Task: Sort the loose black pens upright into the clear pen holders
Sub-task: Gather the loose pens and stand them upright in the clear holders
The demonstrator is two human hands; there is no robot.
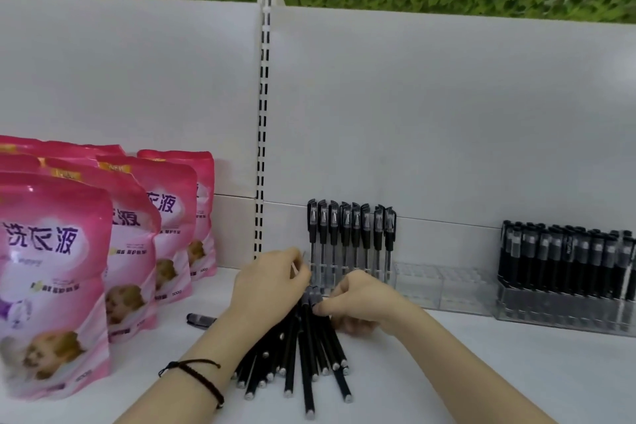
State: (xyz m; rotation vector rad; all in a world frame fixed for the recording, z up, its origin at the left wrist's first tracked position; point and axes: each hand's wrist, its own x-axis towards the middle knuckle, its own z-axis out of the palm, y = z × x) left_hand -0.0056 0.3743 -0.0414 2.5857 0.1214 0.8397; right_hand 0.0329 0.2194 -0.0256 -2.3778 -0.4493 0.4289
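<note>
A fanned bundle of loose black pens [303, 351] lies on the white shelf, its upper ends gathered between my hands. My left hand [272, 282] grips the bundle's top from the left. From the right, my right hand [361, 299] pinches one pen end with thumb and forefinger. Just behind my hands a clear pen holder [444, 289] carries a row of upright black pens [351, 234] at its left end. The holder's right part shows bare slots. One stray pen [200, 319] lies flat to the left of my forearm.
Pink detergent pouches [69, 251] stand in rows at the left. A second clear holder [564, 313] packed with black pens stands at the right. A white back panel with a slotted upright [263, 134] rises behind the shelf.
</note>
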